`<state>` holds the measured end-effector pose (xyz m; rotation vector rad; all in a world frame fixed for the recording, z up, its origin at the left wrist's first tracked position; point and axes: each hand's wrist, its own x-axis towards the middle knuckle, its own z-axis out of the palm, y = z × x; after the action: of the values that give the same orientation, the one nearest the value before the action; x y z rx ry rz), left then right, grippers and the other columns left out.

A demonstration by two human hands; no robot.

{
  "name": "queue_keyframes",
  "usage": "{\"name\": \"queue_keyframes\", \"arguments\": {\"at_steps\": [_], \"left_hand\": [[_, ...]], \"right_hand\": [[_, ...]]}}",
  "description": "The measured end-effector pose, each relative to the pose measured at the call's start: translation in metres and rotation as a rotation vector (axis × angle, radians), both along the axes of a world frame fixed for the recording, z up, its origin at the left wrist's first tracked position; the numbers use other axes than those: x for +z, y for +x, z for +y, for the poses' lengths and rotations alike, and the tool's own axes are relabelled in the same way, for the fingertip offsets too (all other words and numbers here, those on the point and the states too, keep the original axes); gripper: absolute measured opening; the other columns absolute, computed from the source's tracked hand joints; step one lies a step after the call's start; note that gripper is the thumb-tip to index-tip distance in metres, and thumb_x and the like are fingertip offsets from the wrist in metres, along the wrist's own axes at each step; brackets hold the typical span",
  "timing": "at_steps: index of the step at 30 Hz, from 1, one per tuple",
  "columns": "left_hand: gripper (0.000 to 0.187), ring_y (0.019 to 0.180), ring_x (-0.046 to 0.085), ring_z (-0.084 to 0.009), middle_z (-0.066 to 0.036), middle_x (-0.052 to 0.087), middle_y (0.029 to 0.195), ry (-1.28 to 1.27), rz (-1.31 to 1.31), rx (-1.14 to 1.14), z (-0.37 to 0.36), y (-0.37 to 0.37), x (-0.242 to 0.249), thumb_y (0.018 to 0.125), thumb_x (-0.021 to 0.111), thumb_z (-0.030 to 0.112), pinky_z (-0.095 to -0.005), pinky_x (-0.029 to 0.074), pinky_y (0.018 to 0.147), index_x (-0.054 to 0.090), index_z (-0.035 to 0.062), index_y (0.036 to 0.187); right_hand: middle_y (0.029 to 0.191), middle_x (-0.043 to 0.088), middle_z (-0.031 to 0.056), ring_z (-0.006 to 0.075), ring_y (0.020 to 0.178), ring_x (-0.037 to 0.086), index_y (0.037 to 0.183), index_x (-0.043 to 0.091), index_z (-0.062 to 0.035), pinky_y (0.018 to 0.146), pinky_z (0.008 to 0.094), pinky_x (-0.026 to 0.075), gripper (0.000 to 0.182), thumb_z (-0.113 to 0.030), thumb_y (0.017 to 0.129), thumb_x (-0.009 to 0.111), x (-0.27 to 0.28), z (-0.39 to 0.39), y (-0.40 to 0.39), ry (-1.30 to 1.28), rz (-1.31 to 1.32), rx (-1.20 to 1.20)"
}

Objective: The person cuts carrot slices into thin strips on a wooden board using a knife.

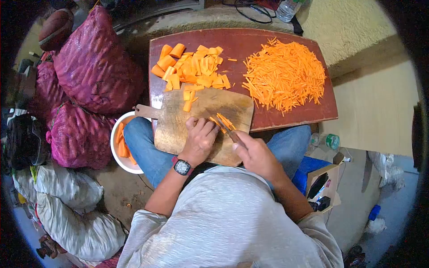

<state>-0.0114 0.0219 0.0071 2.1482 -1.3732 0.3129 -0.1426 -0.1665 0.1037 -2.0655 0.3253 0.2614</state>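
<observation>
My right hand (257, 156) is wrapped round the wooden handle of a knife (236, 137). Its blade points up and left over the cutting board (176, 120). Beside the blade lie a few thin carrot sticks (227, 120). My left hand (201, 138), with a watch on the wrist, has its fingers curled down on carrot, which they mostly hide, close to the knife. Flat carrot slices (196, 67) and thicker chunks are heaped beyond the board, some resting on its far edge. A large pile of carrot shreds (286, 73) sits at the right.
The board rests on a red-brown table (295, 117) and over my lap. A white basin (115, 152) with carrots stands by my left knee. Full pink mesh sacks (100, 62) and white sacks (80, 223) crowd the left side. An open cardboard box (328, 183) is at the right.
</observation>
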Motion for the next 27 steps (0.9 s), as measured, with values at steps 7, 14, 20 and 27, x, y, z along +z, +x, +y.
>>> {"name": "queue_keyframes", "arguments": {"at_steps": [7,14,20,27], "left_hand": [[0.018,0.090,0.063,-0.0291,-0.008,0.064,0.091,-0.170,0.106,0.138,-0.005,0.003,-0.005,0.081,0.082,0.005,-0.0468,0.039,0.092,0.077,0.0069,0.099],[0.018,0.092,0.061,-0.0297,-0.008,0.065,0.092,-0.192,0.176,0.182,0.000,0.003,0.000,0.081,0.083,0.007,-0.0476,0.039,0.092,0.079,0.0059,0.098],[0.021,0.097,0.060,-0.0301,-0.007,0.068,0.096,-0.103,0.130,0.107,-0.002,0.003,0.005,0.080,0.082,0.009,-0.0484,0.038,0.092,0.080,0.0060,0.100],[0.029,0.102,0.060,-0.0307,-0.008,0.068,0.101,-0.038,0.147,0.127,-0.001,0.003,0.003,0.077,0.083,0.010,-0.0487,0.038,0.095,0.079,0.0053,0.105]], "right_hand": [[0.097,0.071,0.0214,0.0189,0.093,0.069,0.143,0.061,0.0036,0.085,0.0404,0.056,0.038,-0.015,0.110,0.064,-0.004,-0.015,-0.003,0.166,-0.137,-0.137],[0.106,0.073,0.0332,0.0547,0.104,0.070,0.136,0.061,0.0006,0.082,0.0541,0.058,0.034,-0.020,0.109,0.064,0.003,0.007,-0.002,0.095,-0.066,-0.016],[0.099,0.073,0.0318,0.0493,0.093,0.075,0.143,0.060,0.0015,0.079,0.0496,0.057,0.040,-0.017,0.108,0.064,0.004,0.002,-0.006,0.005,-0.085,0.032],[0.099,0.072,0.0333,0.0517,0.095,0.074,0.142,0.060,0.0018,0.080,0.0515,0.057,0.039,-0.017,0.108,0.063,-0.005,0.003,-0.002,-0.074,-0.006,0.053]]}}
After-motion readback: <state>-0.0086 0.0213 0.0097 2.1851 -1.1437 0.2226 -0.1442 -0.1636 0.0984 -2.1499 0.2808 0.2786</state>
